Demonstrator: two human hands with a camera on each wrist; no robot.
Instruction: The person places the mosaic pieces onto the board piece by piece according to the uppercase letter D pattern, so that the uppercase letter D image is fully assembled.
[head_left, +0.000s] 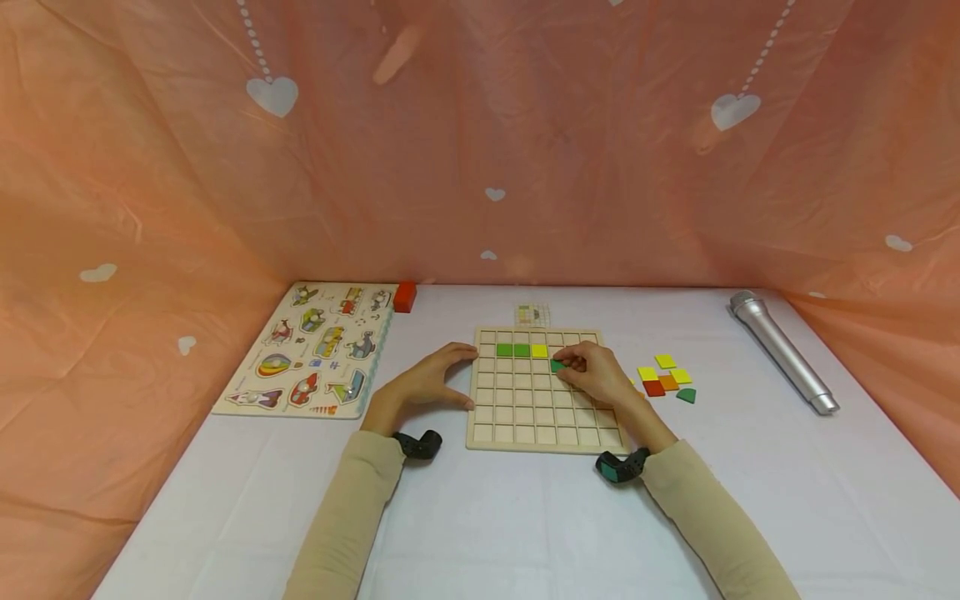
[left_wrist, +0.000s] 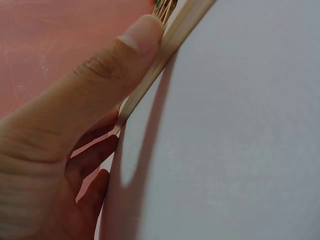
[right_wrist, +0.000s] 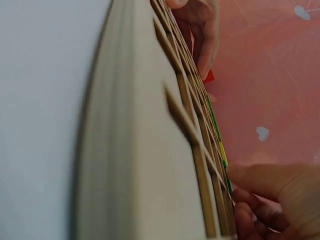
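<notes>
A wooden grid board [head_left: 513, 414] lies flat, with two green tiles [head_left: 513, 350] and a yellow tile [head_left: 539, 351] side by side in its second row. My right hand [head_left: 600, 375] pinches a darker green tile [head_left: 557, 366] over the grid, just below and right of the yellow one; the fingers hide part of its shape. At the board's left edge, my left hand [head_left: 423, 379] touches the rim with thumb and fingers spread apart. The left wrist view shows the left thumb [left_wrist: 142, 37] against the board's side. The right fingers [right_wrist: 255, 182] meet the grid in the right wrist view.
Right of the board lie several loose yellow tiles [head_left: 665, 361], a red tile [head_left: 654, 388], an orange tile [head_left: 668, 382] and a green quarter-round piece [head_left: 686, 396]. Behind it is a small pattern card [head_left: 532, 314]. A picture puzzle [head_left: 307, 350], a red block [head_left: 405, 297] and a silver microphone [head_left: 783, 350] lie farther out.
</notes>
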